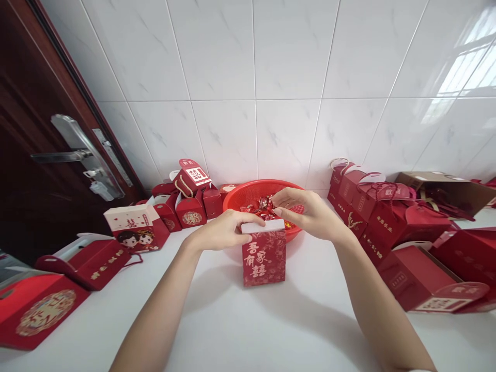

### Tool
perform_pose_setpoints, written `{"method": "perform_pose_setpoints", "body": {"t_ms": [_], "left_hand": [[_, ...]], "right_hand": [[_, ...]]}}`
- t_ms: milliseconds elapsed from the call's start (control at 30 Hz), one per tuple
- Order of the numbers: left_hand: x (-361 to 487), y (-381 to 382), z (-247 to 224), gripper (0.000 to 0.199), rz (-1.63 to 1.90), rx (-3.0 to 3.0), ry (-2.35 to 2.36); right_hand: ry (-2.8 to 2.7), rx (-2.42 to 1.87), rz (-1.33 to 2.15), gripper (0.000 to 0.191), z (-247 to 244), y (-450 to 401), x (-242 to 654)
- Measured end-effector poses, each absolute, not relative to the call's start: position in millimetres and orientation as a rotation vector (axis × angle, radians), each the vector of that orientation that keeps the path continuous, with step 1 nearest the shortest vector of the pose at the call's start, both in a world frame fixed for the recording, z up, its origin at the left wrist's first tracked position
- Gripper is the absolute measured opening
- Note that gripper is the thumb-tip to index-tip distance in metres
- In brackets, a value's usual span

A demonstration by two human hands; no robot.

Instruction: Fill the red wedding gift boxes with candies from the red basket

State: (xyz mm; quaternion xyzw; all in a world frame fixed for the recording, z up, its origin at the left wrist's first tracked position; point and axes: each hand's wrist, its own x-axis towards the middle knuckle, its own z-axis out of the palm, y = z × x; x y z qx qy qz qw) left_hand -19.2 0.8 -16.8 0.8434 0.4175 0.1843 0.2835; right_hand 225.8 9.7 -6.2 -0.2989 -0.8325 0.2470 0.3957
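A red gift box [264,261] with white lettering stands upright at the middle of the white table, its pale top flap raised. My left hand [228,227] grips the box's upper left edge between thumb and fingers. Just behind the box is a red plastic basket [248,188] that holds wrapped candies [265,203]. Over the basket's right part, my right hand [304,211] has its fingers curved and thumb apart from them, with nothing visible between them. The box hides the basket's front.
Several red gift boxes [110,262] line the left side, some stacked [192,175] near the wall. More red boxes [403,222] crowd the right, with an open cardboard box [437,181] behind them. A tiled wall [287,62] rises behind; a dark door [34,93] is at left.
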Motion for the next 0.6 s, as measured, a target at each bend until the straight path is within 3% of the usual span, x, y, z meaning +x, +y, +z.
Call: {"method": "perform_pose_setpoints", "body": {"t_ms": [167, 400, 600], "left_hand": [[-19.1, 2.8, -20.2, 0.050, 1.017, 2.191, 1.157], [-17.1, 4.7, -20.6, 0.017, 1.377, 2.162, 1.036], [-9.3, 5.5, -21.2, 0.011, 1.500, 2.274, 0.905]], "right_hand": [[-2.169, -0.853, 0.544, 0.030, -9.6, 13.4, 229.7], [-2.116, -0.772, 0.715, 0.039, -5.0, 8.7, 228.3], [-2.020, -0.790, 0.758, 0.019, -6.9, 11.9, 227.7]]}}
